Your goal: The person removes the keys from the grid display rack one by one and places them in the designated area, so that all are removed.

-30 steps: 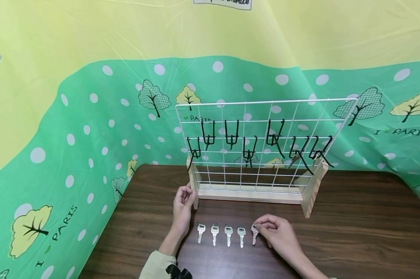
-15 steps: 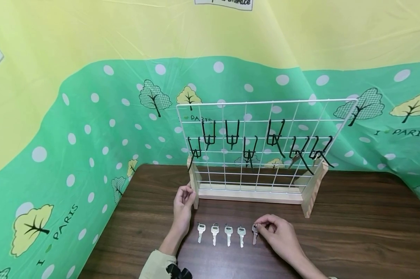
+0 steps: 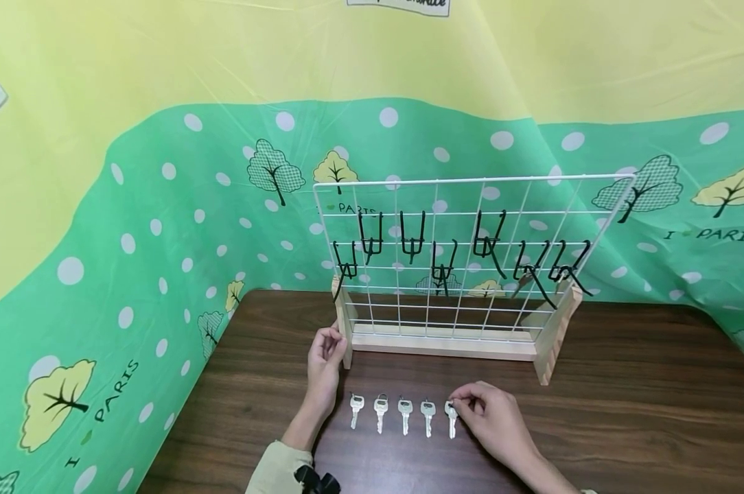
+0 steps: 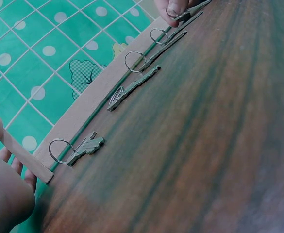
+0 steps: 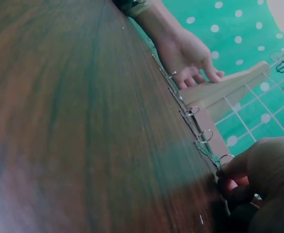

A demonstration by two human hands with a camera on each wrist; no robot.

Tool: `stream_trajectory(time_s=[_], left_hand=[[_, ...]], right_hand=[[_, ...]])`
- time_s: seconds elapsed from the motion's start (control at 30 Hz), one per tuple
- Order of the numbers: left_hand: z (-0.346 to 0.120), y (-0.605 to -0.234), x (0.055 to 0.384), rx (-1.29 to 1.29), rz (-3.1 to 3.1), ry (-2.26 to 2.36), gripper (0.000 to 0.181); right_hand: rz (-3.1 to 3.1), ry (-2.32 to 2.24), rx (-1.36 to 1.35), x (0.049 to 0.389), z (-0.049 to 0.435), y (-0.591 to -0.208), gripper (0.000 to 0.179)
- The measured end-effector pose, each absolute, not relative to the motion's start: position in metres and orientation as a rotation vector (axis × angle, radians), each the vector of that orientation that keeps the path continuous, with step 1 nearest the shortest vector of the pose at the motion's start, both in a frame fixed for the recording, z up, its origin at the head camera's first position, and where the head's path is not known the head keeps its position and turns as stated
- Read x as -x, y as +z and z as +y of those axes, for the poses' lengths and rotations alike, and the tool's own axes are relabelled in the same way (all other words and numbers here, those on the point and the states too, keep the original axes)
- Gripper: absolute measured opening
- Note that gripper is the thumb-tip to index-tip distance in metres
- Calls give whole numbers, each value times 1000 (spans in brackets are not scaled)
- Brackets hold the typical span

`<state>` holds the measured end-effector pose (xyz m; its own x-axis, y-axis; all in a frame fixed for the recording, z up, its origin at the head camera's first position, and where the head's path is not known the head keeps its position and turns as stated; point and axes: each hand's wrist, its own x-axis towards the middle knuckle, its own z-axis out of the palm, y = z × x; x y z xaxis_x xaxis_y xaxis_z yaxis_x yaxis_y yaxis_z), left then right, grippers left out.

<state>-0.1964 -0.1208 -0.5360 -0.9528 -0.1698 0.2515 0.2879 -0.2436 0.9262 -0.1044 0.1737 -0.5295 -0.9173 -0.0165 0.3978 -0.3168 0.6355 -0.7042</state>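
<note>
In the head view my right hand point(image 3: 492, 418) pinches the top of a silver key point(image 3: 451, 422) between thumb and fingertips, at the right end of a row of several keys. The other keys point(image 3: 405, 412) lie on the table, bows towards the rack and blades towards me. Small metal rings point(image 4: 135, 61) stand up from their bows in the left wrist view. My left hand point(image 3: 324, 360) grips the left wooden leg point(image 3: 345, 326) of a white wire grid rack point(image 3: 434, 182), thumb on the near side.
Black double-pronged hooks point(image 3: 412, 237) hang on the grid at two heights and jut forward. A dull, small piece point(image 3: 523, 280) shows by one right-hand hook. The rack's wooden base point(image 3: 440, 345) stands behind the keys on a brown table point(image 3: 644, 412). A patterned cloth point(image 3: 224, 206) surrounds the back.
The rightmost key has gone from a narrow, turned look to face-up, in line with the others, and my right hand has dropped slightly. The left hand keeps its place on the rack leg.
</note>
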Motion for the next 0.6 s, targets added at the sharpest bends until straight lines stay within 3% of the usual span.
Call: stream_trajectory(time_s=[0.23,0.6], left_hand=[[-120,-534,196,124,-1732,-2267,23],[-119,-534,196,111,-1725,-2268,27]], right_hand=[[-2483,1138,-280,103,172,-531,35],[-2472,1137,-307,104,175,-528,37]])
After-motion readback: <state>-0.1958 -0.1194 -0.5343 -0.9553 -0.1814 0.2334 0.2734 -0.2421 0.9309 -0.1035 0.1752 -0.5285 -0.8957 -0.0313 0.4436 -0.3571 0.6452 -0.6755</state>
